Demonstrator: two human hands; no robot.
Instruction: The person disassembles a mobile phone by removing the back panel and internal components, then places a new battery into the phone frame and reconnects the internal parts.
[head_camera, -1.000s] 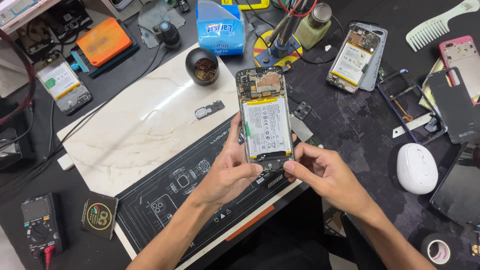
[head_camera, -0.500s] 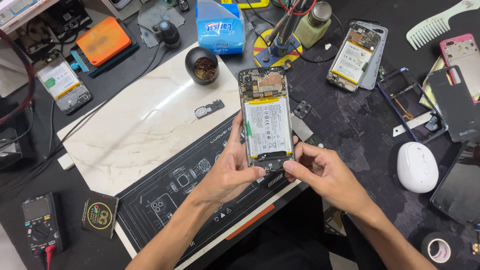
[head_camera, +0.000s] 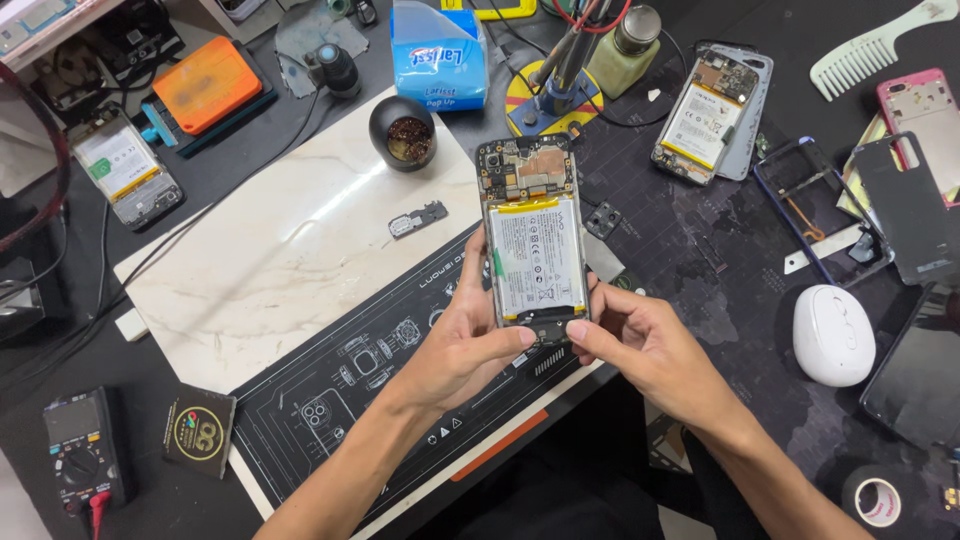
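Observation:
An opened phone (head_camera: 533, 235) with its back cover off shows a white battery and a circuit board at its top end. My left hand (head_camera: 465, 335) grips the phone's lower left edge, thumb on the bottom part. My right hand (head_camera: 630, 345) holds the lower right corner, its thumb and forefinger pinching at the bottom edge. The phone is held just above a black repair mat (head_camera: 370, 370) with white diagrams. A small loose phone part (head_camera: 417, 220) lies on the white marble slab (head_camera: 270, 260) to the left.
Around the desk: a multimeter (head_camera: 85, 450), a black round cup (head_camera: 402, 132), a blue tissue pack (head_camera: 438, 55), another opened phone (head_camera: 708, 120), one more opened phone (head_camera: 125, 165), phone covers (head_camera: 915, 190), a white mouse (head_camera: 833, 335), a tape roll (head_camera: 878, 500), a comb (head_camera: 880, 45).
The phone and both hands have stayed nearly still; my right fingers have shifted slightly along the phone's bottom edge.

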